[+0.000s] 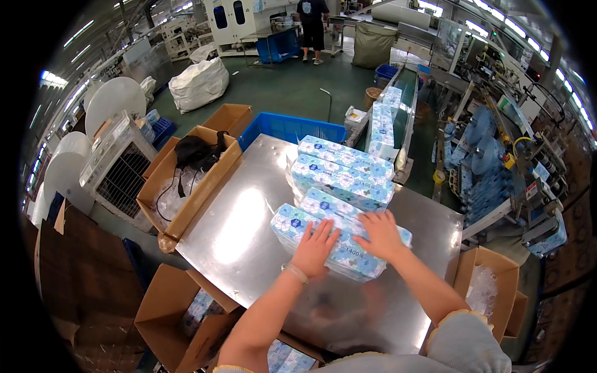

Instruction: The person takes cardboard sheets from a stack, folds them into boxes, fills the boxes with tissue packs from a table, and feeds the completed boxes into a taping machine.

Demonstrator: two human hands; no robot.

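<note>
Two long tissue packs in blue floral wrapping lie side by side under my hands on the shiny metal table [214, 233]. My left hand [316, 245] rests with its fingers stretched out on top of the nearer pack [289, 222]. Spread across the seam between that pack and the farther pack [326, 202] is my right hand [380, 236], its fingers apart. Neither hand is wrapped around anything. Just beyond, more packs of the same kind [333, 171] are grouped on the table, partly in clear film.
Similar packs [382, 127] line a conveyor [405, 115] at the far right. A blue crate [298, 127] stands behind the table. At left, a cardboard box [208, 199] holds a black bag; other open boxes [165, 304] [500, 267] flank me. Machinery [491, 155] stands right; a person [312, 28] is far off.
</note>
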